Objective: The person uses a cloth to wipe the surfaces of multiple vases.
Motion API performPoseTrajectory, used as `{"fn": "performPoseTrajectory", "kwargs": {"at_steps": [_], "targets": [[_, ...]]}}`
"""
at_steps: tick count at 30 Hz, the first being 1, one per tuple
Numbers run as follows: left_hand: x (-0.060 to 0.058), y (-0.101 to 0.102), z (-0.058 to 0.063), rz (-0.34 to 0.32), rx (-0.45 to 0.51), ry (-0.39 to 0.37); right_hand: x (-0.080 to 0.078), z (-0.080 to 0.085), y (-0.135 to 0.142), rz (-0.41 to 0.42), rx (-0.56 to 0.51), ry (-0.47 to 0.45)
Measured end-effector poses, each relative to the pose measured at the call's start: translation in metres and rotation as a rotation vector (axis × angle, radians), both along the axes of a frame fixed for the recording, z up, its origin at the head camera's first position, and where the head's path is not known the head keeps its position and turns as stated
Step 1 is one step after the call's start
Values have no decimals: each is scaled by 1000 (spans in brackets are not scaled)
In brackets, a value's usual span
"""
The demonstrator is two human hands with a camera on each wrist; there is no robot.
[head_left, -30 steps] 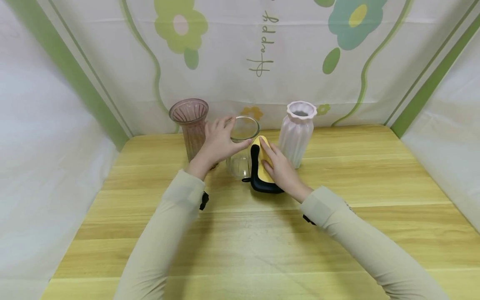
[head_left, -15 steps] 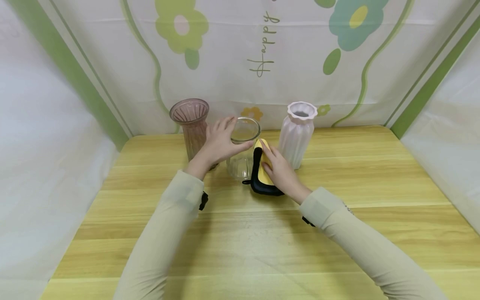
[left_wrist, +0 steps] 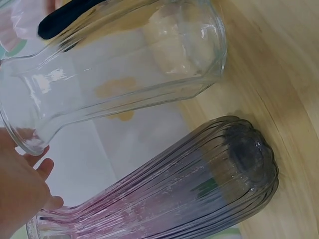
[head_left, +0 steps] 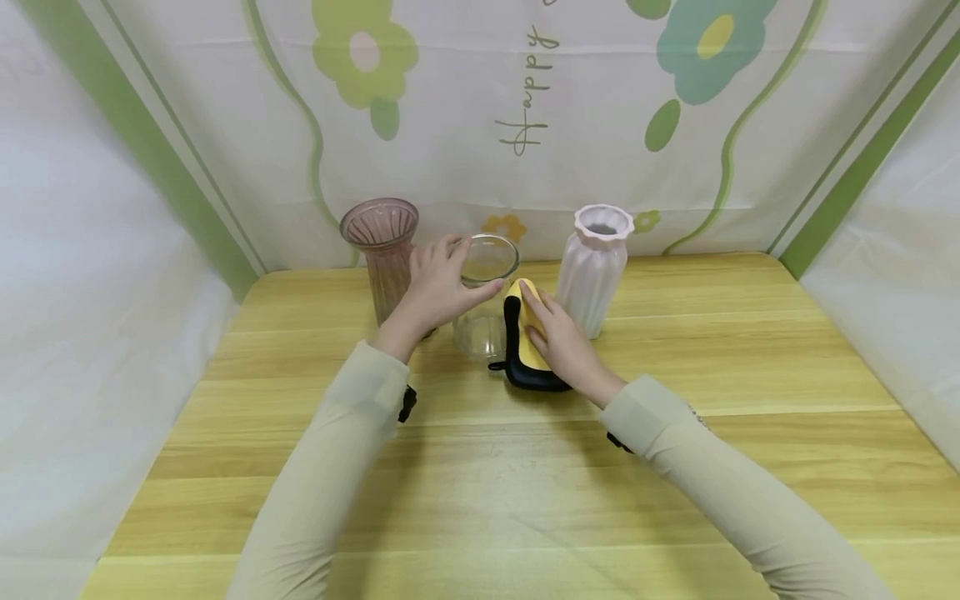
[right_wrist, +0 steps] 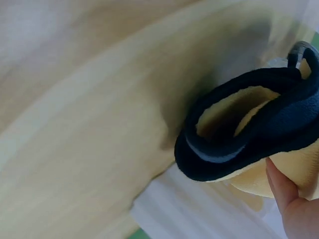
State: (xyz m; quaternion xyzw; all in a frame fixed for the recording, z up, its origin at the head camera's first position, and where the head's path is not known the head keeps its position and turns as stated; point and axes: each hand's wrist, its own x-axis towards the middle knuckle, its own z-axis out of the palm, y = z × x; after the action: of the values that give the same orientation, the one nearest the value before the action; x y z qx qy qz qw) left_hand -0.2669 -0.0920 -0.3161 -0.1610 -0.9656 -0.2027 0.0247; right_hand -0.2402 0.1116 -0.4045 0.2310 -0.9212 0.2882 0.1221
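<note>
A clear glass vase (head_left: 480, 329) stands upright in the middle of the table. My left hand (head_left: 437, 283) holds it at the rim, thumb on the near side and fingers on the far left side. Against its right side, my right hand (head_left: 561, 333) grips a folded yellow cloth with a black border (head_left: 534, 377). In the right wrist view, the thumb presses on the yellow fabric of the cloth (right_wrist: 299, 164), and its black edge loops open. The left wrist view shows the clear vase (left_wrist: 124, 74) from the side, with the left fingers (left_wrist: 42, 172) beside its rim.
Close on the left stands a purple ribbed glass vase (head_left: 386, 271). A pale pink fluted vase (head_left: 592, 275) is just right of the right hand. Behind them hangs a white curtain (head_left: 450, 150) with printed flowers. Beneath everything is a wooden table (head_left: 480, 500).
The right hand and cloth have shifted slightly toward me along the vase's right side. The left hand keeps its hold at the rim, and the vases stand nearly as before.
</note>
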Motion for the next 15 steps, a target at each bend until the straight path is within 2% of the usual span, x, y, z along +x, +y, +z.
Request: {"fn": "performPoseTrajectory", "kwargs": {"at_steps": [8, 15], "targets": [[-4, -3, 3, -41, -30, -55, -1, 14, -6, -4, -89, 26], [-6, -4, 4, -67, -35, -90, -1, 15, -8, -20, -79, -6]]}}
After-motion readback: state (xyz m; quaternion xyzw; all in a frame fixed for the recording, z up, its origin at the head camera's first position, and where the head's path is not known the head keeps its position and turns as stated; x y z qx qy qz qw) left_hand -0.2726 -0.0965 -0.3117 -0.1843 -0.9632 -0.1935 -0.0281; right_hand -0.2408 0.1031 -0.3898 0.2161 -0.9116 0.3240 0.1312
